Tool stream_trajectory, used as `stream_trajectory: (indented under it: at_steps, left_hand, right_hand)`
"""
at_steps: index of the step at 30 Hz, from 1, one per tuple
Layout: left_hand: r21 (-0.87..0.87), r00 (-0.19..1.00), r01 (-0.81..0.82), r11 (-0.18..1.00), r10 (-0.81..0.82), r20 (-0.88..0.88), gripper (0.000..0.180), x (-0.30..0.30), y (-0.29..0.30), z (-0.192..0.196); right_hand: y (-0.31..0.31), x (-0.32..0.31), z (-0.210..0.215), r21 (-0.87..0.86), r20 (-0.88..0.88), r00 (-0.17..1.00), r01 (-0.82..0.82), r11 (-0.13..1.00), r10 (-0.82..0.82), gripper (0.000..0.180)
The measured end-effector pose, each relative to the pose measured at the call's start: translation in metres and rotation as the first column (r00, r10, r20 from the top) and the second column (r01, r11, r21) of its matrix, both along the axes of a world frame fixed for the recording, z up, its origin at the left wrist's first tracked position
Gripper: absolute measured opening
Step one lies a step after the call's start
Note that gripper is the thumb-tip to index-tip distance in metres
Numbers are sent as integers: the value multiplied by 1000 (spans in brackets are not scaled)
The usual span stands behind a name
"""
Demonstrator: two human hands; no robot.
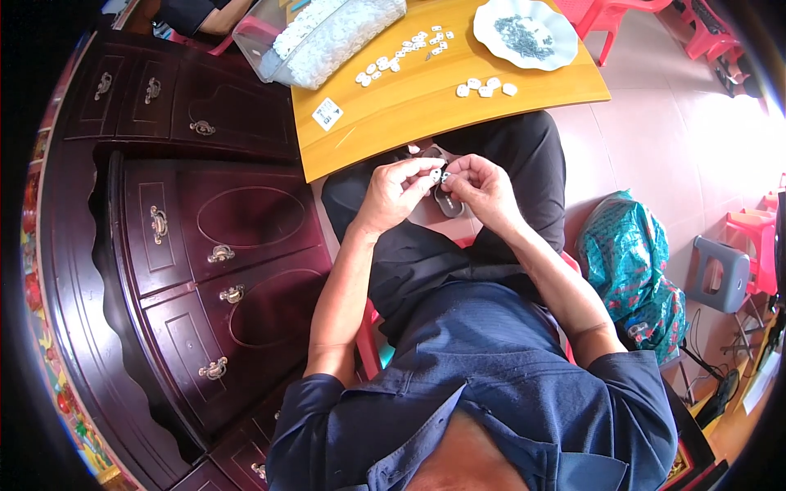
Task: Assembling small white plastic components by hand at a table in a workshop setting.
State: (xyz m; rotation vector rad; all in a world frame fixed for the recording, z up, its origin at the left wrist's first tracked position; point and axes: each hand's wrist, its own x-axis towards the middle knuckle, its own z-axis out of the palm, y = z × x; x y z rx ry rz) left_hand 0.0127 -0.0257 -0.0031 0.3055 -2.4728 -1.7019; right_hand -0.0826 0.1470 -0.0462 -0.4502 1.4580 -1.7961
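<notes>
Above my lap, just off the near edge of the table, my two hands meet fingertip to fingertip. My left hand (391, 193) is closed in a pinch on a small white plastic piece (435, 175) with dark spots that look like holes. Thumb and forefinger of my right hand (483, 190) are pressed together right beside it, on something tiny whose kind I cannot make out. Similar small white pieces (399, 56) lie in a loose band across the yellow table (426, 102). Several more white pieces (485, 87) sit in a small group nearer its front edge.
A clear plastic bin (315, 59) heaped with white pieces stands at the table's left. A scalloped white plate (565, 51) holds small dark bits. Dark wooden cabinets (237, 204) line the left side. On the right are a teal bag (626, 254) and a grey stool (720, 274).
</notes>
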Motion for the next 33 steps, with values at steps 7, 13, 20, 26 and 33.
stream_trajectory:
  at_steps: [7,13,20,26,33]
  left_hand:
    - [-59,1000,15,998,-16,-14,26,-1,2,-3]
    - [-37,1000,9,999,-10,-7,26,-2,5,-4]
    - [-58,1000,11,998,-13,-29,21,-5,7,-1]
    - [-105,995,54,993,-62,-75,20,-7,7,0]
    - [-174,997,79,982,-79,10,32,-10,12,8]
  right_hand:
    - [0,-1,-1,11,37,999,-9,1000,8,10]
    - [0,-1,-5,-27,154,988,4,1000,0,11]
    - [0,1,-7,-60,160,987,11,998,-2,11]
    - [-2,3,-6,-42,203,979,0,999,8,14]
    - [-1,0,-6,-34,294,956,-8,999,18,14]
